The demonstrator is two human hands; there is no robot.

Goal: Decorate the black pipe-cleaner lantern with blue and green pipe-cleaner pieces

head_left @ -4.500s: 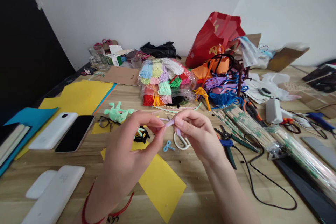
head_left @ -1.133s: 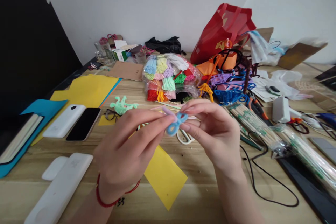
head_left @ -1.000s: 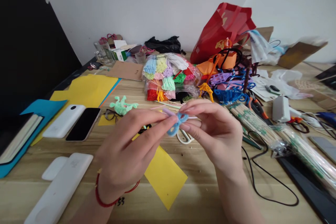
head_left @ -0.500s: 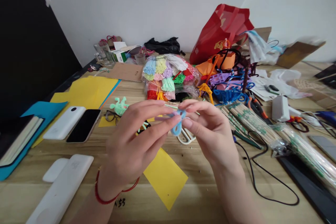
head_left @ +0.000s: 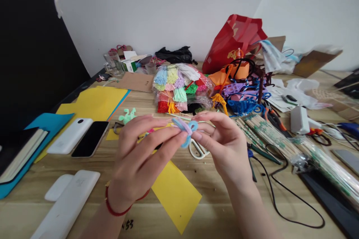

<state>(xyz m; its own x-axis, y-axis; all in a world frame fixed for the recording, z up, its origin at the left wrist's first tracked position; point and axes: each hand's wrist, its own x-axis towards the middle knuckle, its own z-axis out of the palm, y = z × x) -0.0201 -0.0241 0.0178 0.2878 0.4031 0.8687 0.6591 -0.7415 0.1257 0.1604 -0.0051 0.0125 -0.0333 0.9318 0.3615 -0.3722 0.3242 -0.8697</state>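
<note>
Between my fingertips is a small looped piece of light blue and lilac pipe cleaner, bent into petal-like loops. My left hand, with a red cord bracelet at the wrist, pinches it from the left between thumb and fingers. From the other side my right hand grips its right edge with thumb and forefinger. Just behind and below lie white-handled scissors, partly hidden by the hands. A yellow paper sheet rests on the table under my left hand. Beyond that hand sits a mint-green pipe cleaner figure.
At the back lies a plastic bag of colourful pipe cleaner bundles, beside a red bag. Bundled sticks, pliers and a black cable occupy the right. A phone and white power bank lie left.
The looped pipe cleaner has turned in my fingers, so the lilac strand across the blue loops shows more. The view has tilted slightly upward.
</note>
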